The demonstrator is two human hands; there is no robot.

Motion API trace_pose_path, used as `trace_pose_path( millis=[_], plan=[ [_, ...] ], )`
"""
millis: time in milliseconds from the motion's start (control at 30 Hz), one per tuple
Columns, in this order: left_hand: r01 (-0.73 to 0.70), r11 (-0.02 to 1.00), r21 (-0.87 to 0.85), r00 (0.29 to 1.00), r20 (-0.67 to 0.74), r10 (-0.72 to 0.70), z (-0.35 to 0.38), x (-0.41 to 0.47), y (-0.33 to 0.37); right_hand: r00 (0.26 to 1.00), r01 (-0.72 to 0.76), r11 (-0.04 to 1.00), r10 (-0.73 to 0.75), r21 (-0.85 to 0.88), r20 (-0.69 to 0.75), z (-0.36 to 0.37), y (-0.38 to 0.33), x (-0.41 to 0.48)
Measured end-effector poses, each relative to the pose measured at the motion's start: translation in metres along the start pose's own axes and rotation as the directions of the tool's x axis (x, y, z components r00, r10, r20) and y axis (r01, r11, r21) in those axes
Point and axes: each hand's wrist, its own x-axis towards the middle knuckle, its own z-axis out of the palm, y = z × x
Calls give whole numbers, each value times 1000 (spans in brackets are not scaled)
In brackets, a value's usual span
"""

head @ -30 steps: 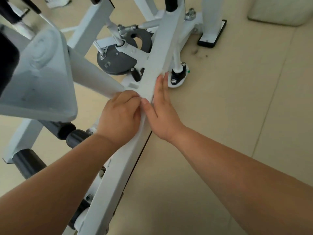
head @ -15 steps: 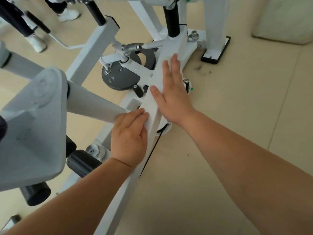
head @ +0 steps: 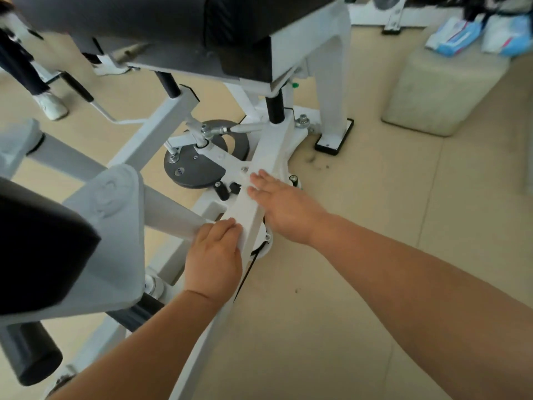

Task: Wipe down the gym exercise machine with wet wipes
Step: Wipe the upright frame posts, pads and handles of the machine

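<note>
Beige floor (head: 375, 284) carries white exercise machine (head: 331, 67), pale block (head: 441, 90).

My right hand (head: 284, 206) has slid forward along the white beam (head: 249, 207), away from my left hand (head: 215, 255), which it touched before.

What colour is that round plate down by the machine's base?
The round plate is dark grey, seen in the head view.

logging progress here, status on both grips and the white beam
Left grip pressing the white beam from its side, fingers flat. Right grip flat on its top, further along. No wipe visible under either. Nothing across the beam ahead.
</note>
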Motion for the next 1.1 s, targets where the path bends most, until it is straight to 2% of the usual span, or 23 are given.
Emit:
trace_pose_path(
  millis=[133,233,333,433,567,667,733,833,933,1000,1100],
  plan=[
    [92,991,-96,996,23,-90,-20,16,31,991,-101,989,110,111,-72,-31,16,-28],
    [120,972,-202,992,-7,-124,-39,35,68,946,-182,940,248,288,-210,-58,22,-46],
    [172,933,-316,982,-17,-187,-67,55,106,872,-171,878,347,448,-347,-89,26,-54],
    [146,923,-355,975,-106,-195,-105,80,131,805,-113,811,414,575,-426,-124,22,-55],
    [58,969,-242,948,-290,-129,-159,119,141,772,-43,702,475,711,-422,-160,1,-50],
    [44,992,-117,915,-393,-87,-186,149,141,822,15,660,419,751,-385,-173,-22,-31],
    [57,997,-54,903,-424,-75,-196,171,138,870,80,619,338,781,-358,-173,-38,-16],
    [99,995,28,927,-365,-82,-196,208,128,902,148,599,244,787,-355,-162,-50,3],
    [86,990,111,949,-311,-48,-176,228,114,896,108,673,253,732,-366,-145,-40,19],
    [76,987,140,923,-383,-16,-161,231,108,888,55,698,292,714,-354,-135,-24,33],
    [56,978,200,880,-472,46,-152,232,102,869,1,642,379,767,-318,-140,1,51]
  ],
)
